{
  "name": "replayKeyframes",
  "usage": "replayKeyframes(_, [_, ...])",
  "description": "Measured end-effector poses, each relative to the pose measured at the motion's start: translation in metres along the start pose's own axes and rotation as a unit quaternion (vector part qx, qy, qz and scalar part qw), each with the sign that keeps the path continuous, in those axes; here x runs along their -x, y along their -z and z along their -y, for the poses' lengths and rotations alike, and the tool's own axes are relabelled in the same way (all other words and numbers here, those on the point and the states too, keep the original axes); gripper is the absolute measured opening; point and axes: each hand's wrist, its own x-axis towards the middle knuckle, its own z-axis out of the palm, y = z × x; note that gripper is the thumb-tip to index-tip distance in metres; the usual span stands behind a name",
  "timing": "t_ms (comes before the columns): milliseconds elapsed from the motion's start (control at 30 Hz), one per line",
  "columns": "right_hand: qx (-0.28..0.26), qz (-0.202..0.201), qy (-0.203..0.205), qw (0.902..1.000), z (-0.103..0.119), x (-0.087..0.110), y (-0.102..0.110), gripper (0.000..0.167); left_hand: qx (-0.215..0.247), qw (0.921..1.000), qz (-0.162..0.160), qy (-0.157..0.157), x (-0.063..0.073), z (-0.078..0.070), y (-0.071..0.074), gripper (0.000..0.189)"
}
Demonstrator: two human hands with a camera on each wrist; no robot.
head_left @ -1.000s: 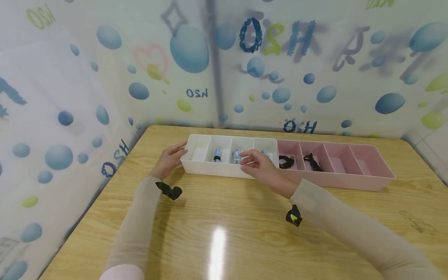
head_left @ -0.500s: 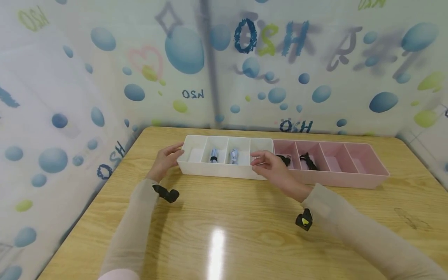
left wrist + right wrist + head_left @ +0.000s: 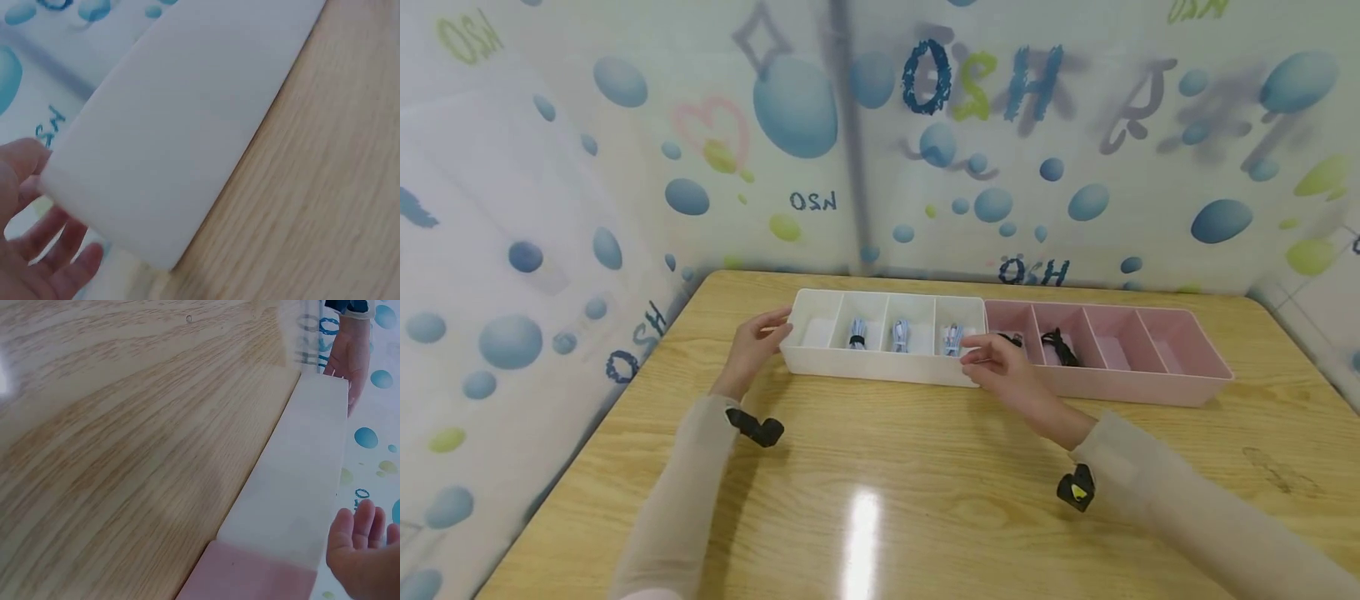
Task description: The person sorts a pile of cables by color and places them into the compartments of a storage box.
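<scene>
At the left end of a white divided box [image 3: 880, 364], my left hand [image 3: 751, 350] touches the end wall with relaxed fingers. In the left wrist view its fingers [image 3: 47, 247] lie loosely around the box's corner. My right hand [image 3: 1011, 379] hovers by the box's right front corner, fingers slightly bent, with nothing in them. Three bundled light-blue cables lie in separate compartments: one with a black tie [image 3: 857, 335], a middle one [image 3: 900, 336], and one at the right [image 3: 953, 339], close to my right fingertips. In the right wrist view, the right hand [image 3: 362, 550] is beside the box's rim.
A pink divided box [image 3: 1138, 386] adjoins the white one's right end. It holds a black cable [image 3: 1060, 348] and another black cable [image 3: 1013, 339] partly behind my right hand. Both boxes stand on a wooden table [image 3: 790, 500], near a patterned wall covering [image 3: 895, 150].
My right hand has moved rightward along the white box, from the middle bundle to the right corner, uncovering the right-hand cable bundle. The left hand has stayed at the box's left end.
</scene>
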Motion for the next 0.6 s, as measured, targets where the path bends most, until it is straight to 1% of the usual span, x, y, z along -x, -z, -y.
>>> replayKeyframes(67, [-0.006,-0.001,-0.01,0.9999,0.0,0.003,0.003,0.034,-0.024,0.9993,-0.02,-0.019,-0.001,0.003,-0.003,0.042])
replayKeyframes(133, [-0.013,-0.002,-0.018,0.9997,-0.001,0.005,0.007,0.035,-0.047,0.9973,-0.038,-0.042,0.002,0.0,-0.007,0.039])
replayKeyframes(233, [-0.018,-0.009,-0.028,0.9994,-0.005,0.007,0.011,0.037,-0.087,0.991,-0.062,-0.081,0.006,-0.005,-0.014,0.035])
replayKeyframes(300, [-0.011,-0.016,-0.027,0.9995,-0.007,0.008,0.013,0.037,-0.101,0.9859,-0.077,-0.109,0.008,-0.008,-0.019,0.032])
replayKeyframes(367, [0.005,-0.026,-0.018,0.9995,-0.009,0.01,0.016,0.037,-0.112,0.9798,-0.092,-0.137,0.009,-0.011,-0.024,0.03])
replayKeyframes(467, [0.03,-0.043,-0.001,0.9987,-0.01,0.012,0.021,0.034,-0.126,0.9709,-0.11,-0.172,0.011,-0.016,-0.031,0.029])
replayKeyframes(533, [0.05,-0.057,0.016,0.997,-0.012,0.012,0.025,0.033,-0.141,0.9651,-0.113,-0.189,0.011,-0.019,-0.036,0.029])
replayKeyframes(600, [0.072,-0.07,0.028,0.9945,-0.013,0.012,0.029,0.032,-0.155,0.9608,-0.11,-0.202,0.011,-0.023,-0.041,0.029])
